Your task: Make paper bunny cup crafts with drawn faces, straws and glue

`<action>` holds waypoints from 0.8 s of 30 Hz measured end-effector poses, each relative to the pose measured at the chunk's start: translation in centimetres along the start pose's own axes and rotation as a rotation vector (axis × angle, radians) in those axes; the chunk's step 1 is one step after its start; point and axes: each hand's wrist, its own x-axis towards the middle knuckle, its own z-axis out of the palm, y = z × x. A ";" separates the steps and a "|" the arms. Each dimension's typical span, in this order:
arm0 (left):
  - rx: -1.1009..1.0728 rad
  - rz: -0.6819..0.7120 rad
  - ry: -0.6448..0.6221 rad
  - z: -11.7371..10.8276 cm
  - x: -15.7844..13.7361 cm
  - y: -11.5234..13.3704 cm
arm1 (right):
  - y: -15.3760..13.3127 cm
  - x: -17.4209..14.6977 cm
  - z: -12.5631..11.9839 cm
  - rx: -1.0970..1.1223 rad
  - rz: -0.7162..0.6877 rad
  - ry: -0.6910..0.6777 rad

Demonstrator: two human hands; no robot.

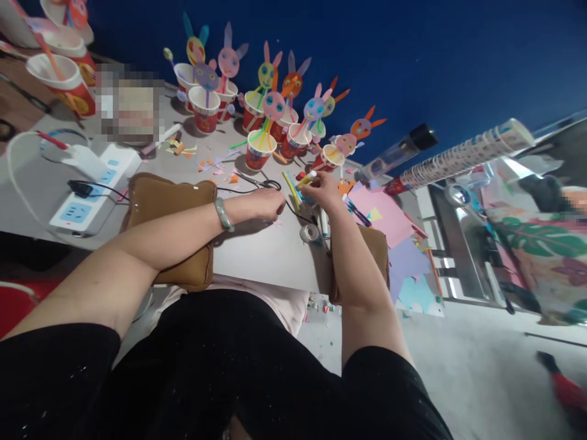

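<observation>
Clamped fingers of right hand (pixel 324 190) on marker (pixel 307 179); curled fingers of left hand (pixel 266 205) together, nearer worktop's (pixel 270 260) front edge.

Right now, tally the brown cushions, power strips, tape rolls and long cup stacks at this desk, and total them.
Brown cushions: 2
Power strip: 1
Tape roll: 1
Long cup stack: 1
Total: 5

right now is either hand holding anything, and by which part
Can't tell: the right hand is at a yellow and white stick, grip unclear; the left hand is curled, its inside hidden.
</observation>
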 end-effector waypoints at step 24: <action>0.040 -0.055 0.003 -1.3 -0.9 -3.2 | -5.2 -9.9 3.8 -0.242 -0.190 -0.331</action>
